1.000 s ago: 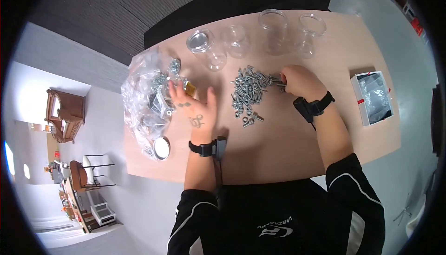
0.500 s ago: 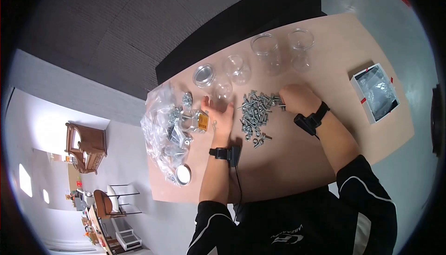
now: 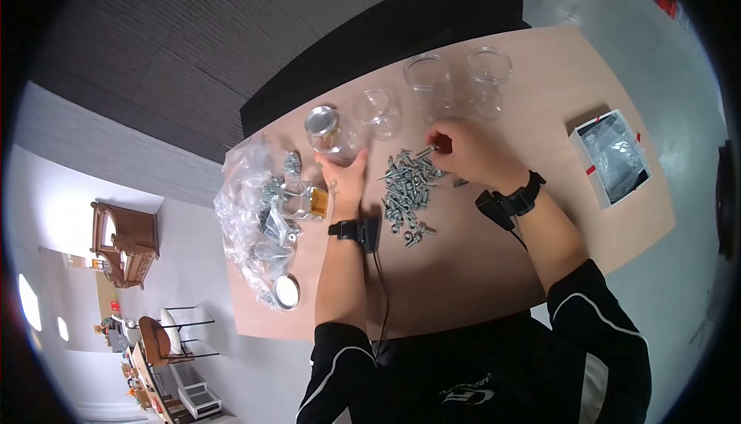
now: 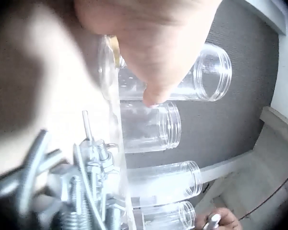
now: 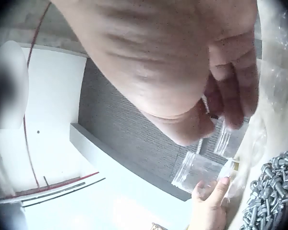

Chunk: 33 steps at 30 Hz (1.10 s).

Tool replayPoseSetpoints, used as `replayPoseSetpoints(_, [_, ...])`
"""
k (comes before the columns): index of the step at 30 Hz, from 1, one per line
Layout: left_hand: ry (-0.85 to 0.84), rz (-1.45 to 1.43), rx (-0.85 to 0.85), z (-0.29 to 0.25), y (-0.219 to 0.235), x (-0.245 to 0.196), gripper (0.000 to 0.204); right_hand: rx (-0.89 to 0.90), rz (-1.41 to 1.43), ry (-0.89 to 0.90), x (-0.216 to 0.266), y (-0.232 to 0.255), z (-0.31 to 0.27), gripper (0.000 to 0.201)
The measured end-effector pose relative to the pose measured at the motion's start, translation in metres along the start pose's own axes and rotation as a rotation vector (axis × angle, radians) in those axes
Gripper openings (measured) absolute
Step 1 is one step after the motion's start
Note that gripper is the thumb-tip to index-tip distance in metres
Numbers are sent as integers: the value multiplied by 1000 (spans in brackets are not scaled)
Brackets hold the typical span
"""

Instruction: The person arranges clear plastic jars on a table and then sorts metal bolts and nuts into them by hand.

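My left hand has its thumb and fingers around the lower part of a clear jar. In the left wrist view, the thumb overlaps that jar, whose threaded neck shows beyond it. Over the right side of a heap of silver bolts, my right hand pinches a bolt between thumb and fingers. The bolt's threaded shank sticks out past the thumb in the right wrist view; the rest is hidden by the fingers.
More clear jars stand along the table's far edge. To the left lie a crumpled plastic bag with hardware, a yellow-labelled jar on its side and a round lid. A white box sits at the right.
My left hand has moved from beside the yellow-labelled jar to the clear jar and taken hold of it. The right hand has lifted a bolt from the heap's edge and moved left.
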<state>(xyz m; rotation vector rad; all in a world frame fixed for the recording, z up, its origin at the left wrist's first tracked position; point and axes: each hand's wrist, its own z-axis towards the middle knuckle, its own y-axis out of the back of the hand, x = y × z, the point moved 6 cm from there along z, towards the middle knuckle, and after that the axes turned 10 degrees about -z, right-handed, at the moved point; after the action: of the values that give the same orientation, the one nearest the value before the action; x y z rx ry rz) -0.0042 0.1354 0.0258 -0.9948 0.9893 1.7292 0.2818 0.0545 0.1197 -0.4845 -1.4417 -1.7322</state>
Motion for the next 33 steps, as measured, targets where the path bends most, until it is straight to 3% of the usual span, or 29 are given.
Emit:
replayPoseSetpoints(2, [-210,-71,27,-11,1,-8,95,-39,80,23,9,2,-1,19])
replayPoseSetpoints(6, [-118,-133,99,-34,4,-17,93,-95,127,114,28,-3,-4,20])
replayPoseSetpoints(8, [-388,235,138,-44,3,-39,90,-85,98,151,32,-11,-5,21])
replayPoseSetpoints(11, [-498,327,186,-50,-2,-56,87,-84,-31,208,31,-30,-8,22])
replayPoseSetpoints(14, [-530,432,275,-53,-6,-53,87,-121,-85,184,22,-45,-8,21])
replayPoseSetpoints(16, [-519,425,268,-52,-7,-51,87,-173,-122,255,20,-49,-8,23])
replayPoseSetpoints(21, [-497,399,266,-51,-6,-51,87,-127,-76,177,14,-53,-7,21])
replayPoseSetpoints(27, [-504,283,193,-46,-3,-42,89,-75,63,68,15,-32,-5,19])
replayPoseSetpoints(30, [-419,213,122,-44,3,-35,91,-43,143,84,17,-32,-6,17])
replayPoseSetpoints(32, [-498,251,124,-44,3,-39,93,-17,193,124,28,-34,-7,16])
replayPoseSetpoints(33, [-493,249,88,-42,5,-39,93,21,258,49,33,-36,-11,17])
